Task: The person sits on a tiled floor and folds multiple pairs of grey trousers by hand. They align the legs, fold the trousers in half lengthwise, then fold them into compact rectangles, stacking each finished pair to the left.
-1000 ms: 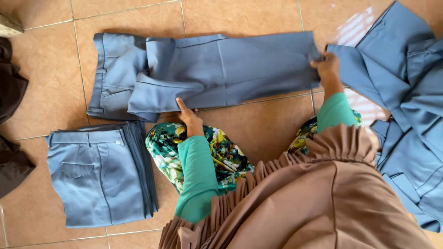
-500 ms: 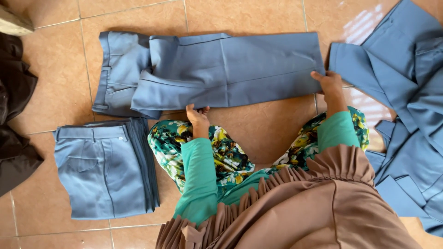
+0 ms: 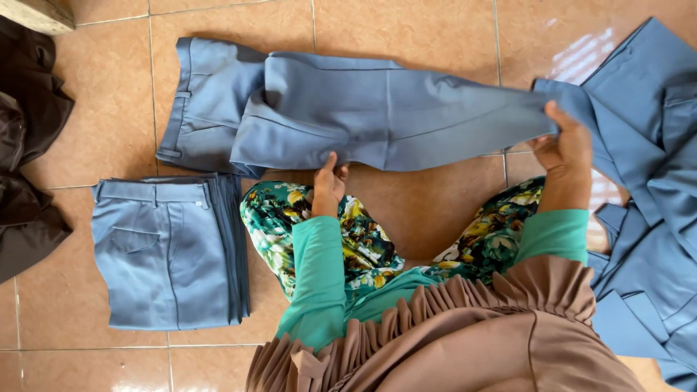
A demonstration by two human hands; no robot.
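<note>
The right hand [image 3: 563,145] pinches the hem end of the blue trousers [image 3: 377,116] at centre right of the frame, fingers closed over the cloth and lifting it a little off the tiles [image 3: 435,210], likely to keep the leg taut. The left hand [image 3: 328,185], at centre, grips the near edge by the seat; its fingers seem curled under the fabric, though the fold hides them. The trousers stretch from one grip to the other across the upper middle. A folded stack [image 3: 170,250] lies lower left, more blue garments [image 3: 646,218] at right, dark clothes [image 3: 29,145] far left.
</note>
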